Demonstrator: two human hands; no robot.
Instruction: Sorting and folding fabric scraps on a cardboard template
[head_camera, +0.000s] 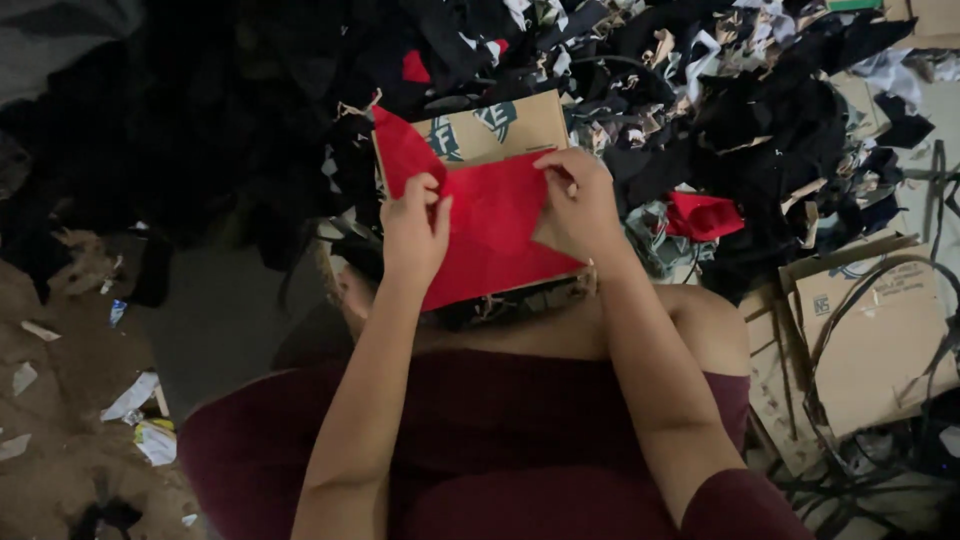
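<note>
A red piece of fabric (495, 230) lies spread over a brown cardboard piece (497, 128) resting on my lap. My left hand (414, 232) pinches the cloth's left part, where a corner folds upward. My right hand (577, 205) grips the cloth's upper right edge with curled fingers. Both hands hold the same red cloth flat against the cardboard.
A big heap of black fabric scraps (760, 110) spreads across the top, with another red scrap (704, 215) at the right. Flattened cardboard boxes (880, 330) and dark straps lie at the right. Paper litter (140, 420) dots the brown floor at the left.
</note>
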